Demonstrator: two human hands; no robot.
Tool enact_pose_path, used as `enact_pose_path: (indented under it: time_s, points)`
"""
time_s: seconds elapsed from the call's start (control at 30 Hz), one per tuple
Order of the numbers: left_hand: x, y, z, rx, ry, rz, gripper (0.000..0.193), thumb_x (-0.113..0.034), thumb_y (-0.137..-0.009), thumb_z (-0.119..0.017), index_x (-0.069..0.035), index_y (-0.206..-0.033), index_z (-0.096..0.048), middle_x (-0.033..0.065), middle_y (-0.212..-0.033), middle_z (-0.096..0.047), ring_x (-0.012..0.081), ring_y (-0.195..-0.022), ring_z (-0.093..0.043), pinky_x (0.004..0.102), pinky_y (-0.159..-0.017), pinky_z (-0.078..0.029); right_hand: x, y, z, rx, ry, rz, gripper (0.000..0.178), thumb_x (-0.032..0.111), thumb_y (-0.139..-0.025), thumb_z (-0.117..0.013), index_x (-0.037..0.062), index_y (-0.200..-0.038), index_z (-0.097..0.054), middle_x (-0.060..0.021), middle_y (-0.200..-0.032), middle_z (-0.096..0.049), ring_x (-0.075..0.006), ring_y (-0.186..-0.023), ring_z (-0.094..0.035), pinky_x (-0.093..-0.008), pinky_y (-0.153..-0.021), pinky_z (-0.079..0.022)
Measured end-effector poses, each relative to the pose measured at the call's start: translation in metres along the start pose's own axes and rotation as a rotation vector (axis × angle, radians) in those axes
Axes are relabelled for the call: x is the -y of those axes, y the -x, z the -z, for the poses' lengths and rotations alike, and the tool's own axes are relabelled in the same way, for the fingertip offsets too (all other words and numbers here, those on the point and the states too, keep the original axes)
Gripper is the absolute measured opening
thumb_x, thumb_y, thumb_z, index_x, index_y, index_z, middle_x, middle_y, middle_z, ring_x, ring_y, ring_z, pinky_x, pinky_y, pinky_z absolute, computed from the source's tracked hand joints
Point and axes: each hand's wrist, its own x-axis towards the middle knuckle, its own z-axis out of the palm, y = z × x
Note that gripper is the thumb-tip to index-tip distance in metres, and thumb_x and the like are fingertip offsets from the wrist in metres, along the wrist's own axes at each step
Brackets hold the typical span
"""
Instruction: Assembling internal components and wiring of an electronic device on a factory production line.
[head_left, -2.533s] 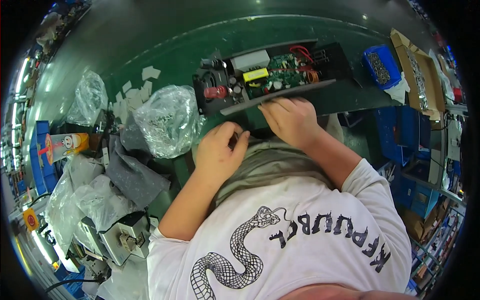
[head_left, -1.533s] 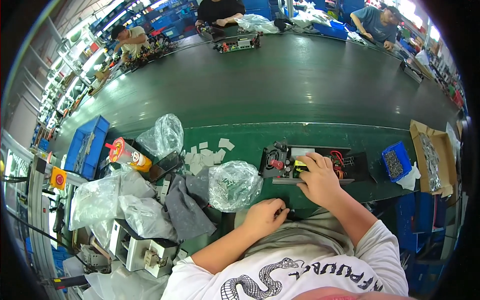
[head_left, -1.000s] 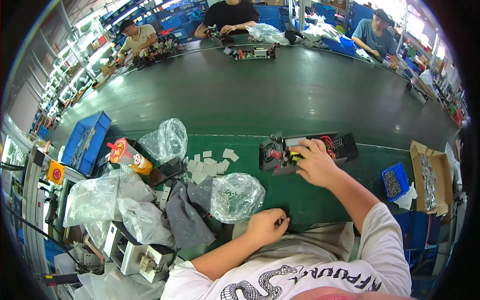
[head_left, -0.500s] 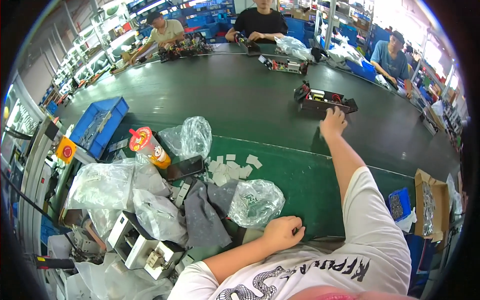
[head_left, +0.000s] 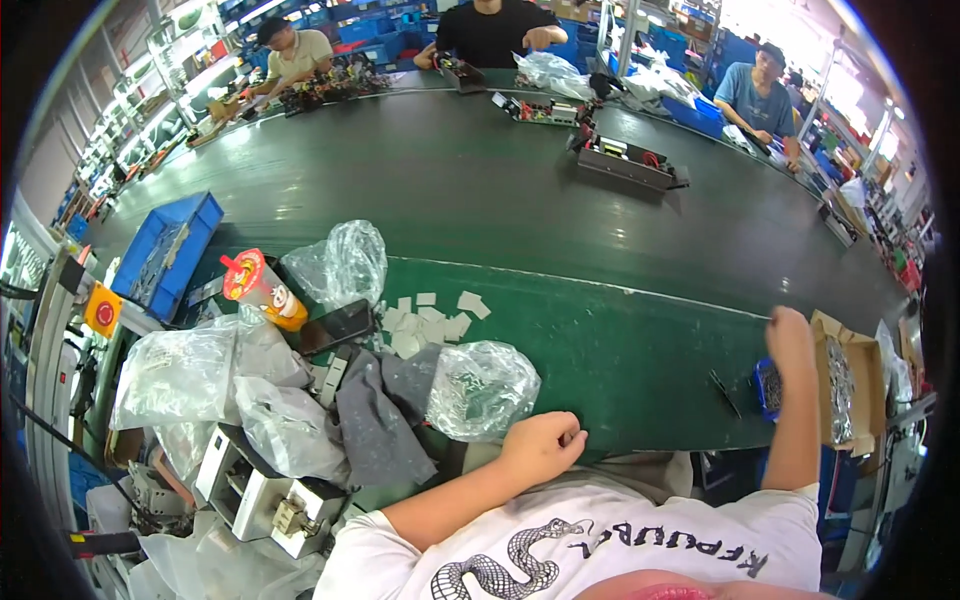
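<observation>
My left hand (head_left: pixel 543 447) rests at the near edge of the green worktop, fingers curled into a fist; whatever may be inside is hidden. Beside it lies a crumpled clear plastic bag (head_left: pixel 484 391). My right hand (head_left: pixel 791 342) is at the right, over the worktop next to a small blue tray (head_left: pixel 767 388) of small dark parts. Its fingers curl inward, and I cannot see anything in them. A thin dark tool (head_left: pixel 725 393) lies left of that tray. Apart from both hands, a long dark metal housing with electronics (head_left: pixel 628 162) sits on the dark conveyor belt.
An open cardboard box (head_left: pixel 866 400) of silvery parts stands at the far right. Leftward lie white pieces (head_left: pixel 420 325), a grey cloth (head_left: pixel 376 425), a phone (head_left: pixel 337 326), a drink cup (head_left: pixel 268 292) and a blue bin (head_left: pixel 166 255). Three people work across the belt (head_left: pixel 420 180).
My right hand has drawn back from beside the metal housing to the small blue tray. The housing sits farther off on the belt. My left hand stays curled near the edge.
</observation>
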Motion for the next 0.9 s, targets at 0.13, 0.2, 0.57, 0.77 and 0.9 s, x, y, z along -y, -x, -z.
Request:
enact_pose_path:
  time_s: [0.13, 0.2, 0.57, 0.77, 0.9]
  points:
    - [0.006, -0.001, -0.004, -0.042, -0.045, -0.027, 0.019, -0.019, -0.086, -0.071, -0.007, -0.076, -0.062, 0.0084, -0.071, -0.062, 0.0271, -0.063, -0.062, 0.0383, -0.056, -0.048, -0.094, 0.041, -0.030, 0.321, -0.062, -0.140, 0.011, 0.007, -0.078, -0.064, -0.0007, -0.082, -0.071, -0.0254, -0.093, -0.069, -0.0432, -0.092, -0.067, -0.0501, -0.083, -0.054]
    - [0.008, 0.002, -0.006, -0.079, -0.055, -0.033, 0.016, -0.017, -0.085, -0.072, -0.007, -0.076, -0.063, 0.0084, -0.071, -0.063, 0.0248, -0.061, -0.063, 0.0363, -0.055, -0.048, -0.087, 0.057, -0.029, 0.489, -0.106, -0.178, 0.012, 0.007, -0.077, -0.065, -0.0006, -0.084, -0.071, -0.0258, -0.093, -0.069, -0.0435, -0.092, -0.067, -0.0494, -0.084, -0.054]
    - [0.013, 0.009, -0.014, -0.090, -0.105, -0.098, 0.015, -0.012, -0.085, -0.074, -0.005, -0.077, -0.064, 0.0084, -0.069, -0.063, 0.0192, -0.057, -0.062, 0.0313, -0.053, -0.047, -0.106, 0.075, -0.084, 0.050, -0.214, -0.195, 0.010, 0.011, -0.079, -0.066, 0.0010, -0.079, -0.070, -0.0226, -0.090, -0.069, -0.0423, -0.092, -0.065, -0.0496, -0.084, -0.052]
    - [0.012, 0.005, -0.013, -0.096, -0.099, -0.106, 0.015, -0.012, -0.086, -0.074, -0.004, -0.078, -0.064, 0.0079, -0.070, -0.063, 0.0165, -0.058, -0.061, 0.0306, -0.052, -0.047, -0.088, 0.072, -0.050, 0.105, -0.203, -0.253, 0.018, 0.020, -0.082, -0.072, 0.0026, -0.085, -0.074, -0.0202, -0.091, -0.071, -0.0394, -0.091, -0.068, -0.0483, -0.083, -0.054]
    - [0.014, 0.006, -0.013, -0.096, -0.086, -0.097, 0.015, -0.012, -0.086, -0.075, -0.004, -0.078, -0.065, 0.0083, -0.071, -0.064, 0.0175, -0.058, -0.062, 0.0308, -0.053, -0.048, -0.088, 0.072, -0.042, 0.149, -0.203, -0.318, 0.023, 0.026, -0.080, -0.077, 0.0039, -0.082, -0.075, -0.0185, -0.090, -0.071, -0.0373, -0.089, -0.069, -0.0470, -0.082, -0.054]
